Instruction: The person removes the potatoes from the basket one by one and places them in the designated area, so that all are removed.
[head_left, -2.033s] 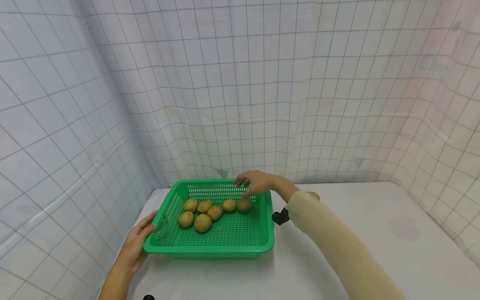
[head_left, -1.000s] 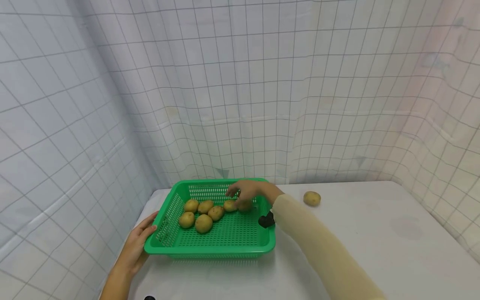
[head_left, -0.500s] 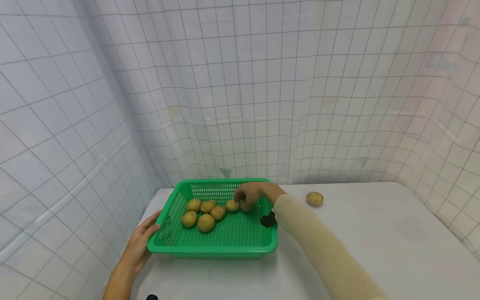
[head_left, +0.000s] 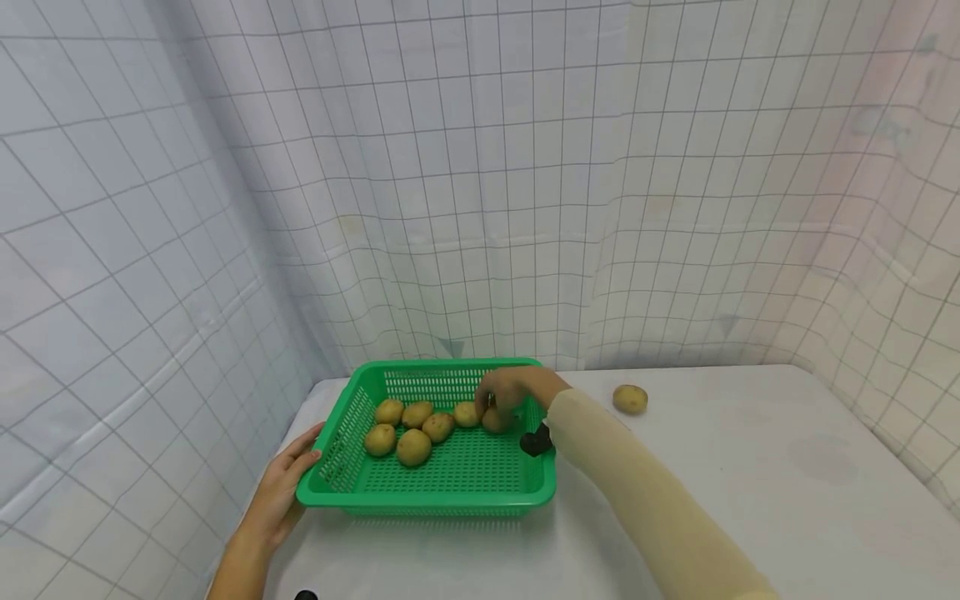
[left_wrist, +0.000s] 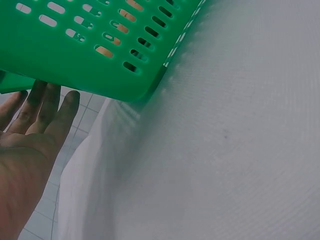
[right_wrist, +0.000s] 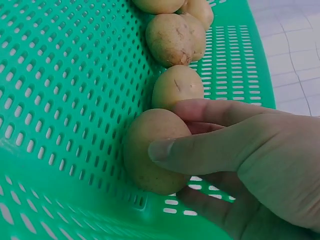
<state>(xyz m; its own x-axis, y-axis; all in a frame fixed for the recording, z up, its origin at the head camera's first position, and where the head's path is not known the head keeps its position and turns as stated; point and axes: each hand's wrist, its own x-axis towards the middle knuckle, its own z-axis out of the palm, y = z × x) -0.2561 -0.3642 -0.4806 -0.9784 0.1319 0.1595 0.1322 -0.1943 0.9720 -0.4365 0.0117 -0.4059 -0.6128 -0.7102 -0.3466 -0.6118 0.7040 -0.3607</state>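
The right hand [right_wrist: 250,160], arm stretched over the green perforated plastic basket [head_left: 457,475], curls thumb and fingers around a round tan potato [right_wrist: 152,157] seemingly resting on the basket floor. The left hand [head_left: 281,492] lies flat-fingered against the basket's near-left corner.

Walls: white sheeting [head_left: 480,167] with a thin dark grid, hung on three sides.
Counter: white counter [head_left: 750,500], smooth.
Light: soft, even.

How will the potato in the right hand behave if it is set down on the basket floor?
The potato looks rounded and smooth, so it may roll a little. The green basket floor is perforated and neighbouring potatoes sit close, which would likely stop it. It seems firm under the right hand.
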